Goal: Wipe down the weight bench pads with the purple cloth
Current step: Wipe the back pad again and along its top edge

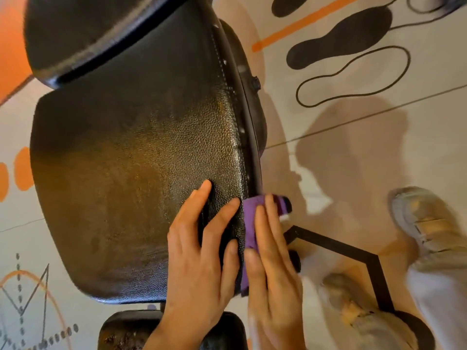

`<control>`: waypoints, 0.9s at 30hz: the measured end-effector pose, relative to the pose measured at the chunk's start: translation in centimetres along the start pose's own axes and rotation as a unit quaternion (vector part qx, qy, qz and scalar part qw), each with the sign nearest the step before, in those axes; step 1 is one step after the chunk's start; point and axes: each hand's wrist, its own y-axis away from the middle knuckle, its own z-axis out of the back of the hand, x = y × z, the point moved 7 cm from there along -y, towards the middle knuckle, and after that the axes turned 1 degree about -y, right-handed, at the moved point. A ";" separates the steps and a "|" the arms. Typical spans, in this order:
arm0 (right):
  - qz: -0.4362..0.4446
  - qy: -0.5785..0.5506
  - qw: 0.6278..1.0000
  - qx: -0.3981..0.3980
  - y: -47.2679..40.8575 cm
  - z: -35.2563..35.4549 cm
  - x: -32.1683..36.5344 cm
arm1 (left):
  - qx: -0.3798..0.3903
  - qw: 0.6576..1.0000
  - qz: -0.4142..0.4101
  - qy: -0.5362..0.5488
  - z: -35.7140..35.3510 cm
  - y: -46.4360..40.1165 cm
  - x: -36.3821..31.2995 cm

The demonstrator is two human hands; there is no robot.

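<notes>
Black pebbled seat pad [131, 188] of the weight bench seen from above, left hand [202, 258] laid flat with fingers straight near its right edge, purple cloth [250, 223] pressed against that edge's side under the straight fingers of the right hand [273, 274], pale sneakers [427, 223] on the patterned floor [353, 122] beside the black frame bar [353, 251].

Most of the purple cloth [249, 223] is hidden under the right hand [271, 258] and behind the seat pad [131, 188] edge. The back pad [101, 29] and small lower pad [121, 332] are cut off by the frame. The shoes [427, 223] are blurred.
</notes>
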 end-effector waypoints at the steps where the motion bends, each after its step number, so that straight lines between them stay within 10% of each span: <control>1: 0.008 -0.007 1.000 0.006 -1.1 -0.3 0.0 | 0.003 1.000 0.004 0.004 0.0 -0.1 0.1; 6: -0.086 -0.229 0.969 0.041 -10.4 -0.9 0.1 | 0.008 1.000 -0.012 -0.001 0.1 0.1 0.0; 13: 0.036 -0.026 0.997 0.057 -4.4 -0.8 1.1 | -0.049 0.998 0.037 0.029 2.6 -5.5 0.6; 18: -0.044 -0.154 0.986 0.054 -15.0 -1.6 0.7 | -0.084 0.995 0.050 0.025 3.1 -11.9 2.0; 23: 0.020 0.046 0.997 0.066 -8.2 -0.3 1.6 | -0.087 0.994 0.053 0.023 2.4 -13.2 2.2; 27: 0.059 -0.049 0.994 0.077 -15.2 -1.9 2.1 | -0.089 0.994 0.051 0.045 1.8 -13.0 2.3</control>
